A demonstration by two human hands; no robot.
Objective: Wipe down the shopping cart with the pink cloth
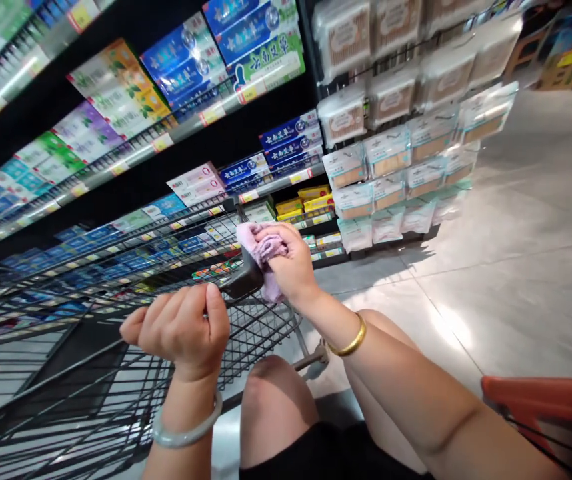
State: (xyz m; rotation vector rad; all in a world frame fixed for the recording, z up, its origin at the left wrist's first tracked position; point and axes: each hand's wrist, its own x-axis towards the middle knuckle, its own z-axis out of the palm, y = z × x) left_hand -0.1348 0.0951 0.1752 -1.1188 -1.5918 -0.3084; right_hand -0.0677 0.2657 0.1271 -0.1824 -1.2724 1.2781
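My left hand (pixel 181 327), with a pale bangle at its wrist, is closed around the top rail of a dark wire shopping cart (pixel 261 333). A crumpled light purple cloth (pixel 272 245) is bunched in my right hand (pixel 293 263), which wears a gold bangle. That cloth lies against the black corner piece (pixel 243 279) at the end of the cart's rail, and part of it hangs below my fingers. The cart's wire basket stretches away to the left under my left hand.
Shelves of boxed goods (pixel 276 143) run along the far side of the cart. Hanging packs (pixel 391 160) cover the shelf end. Grey tiled floor (pixel 531 267) lies to the right, with a red-orange bar (pixel 541 393) at lower right. My knees (pixel 276 407) are close below the hands.
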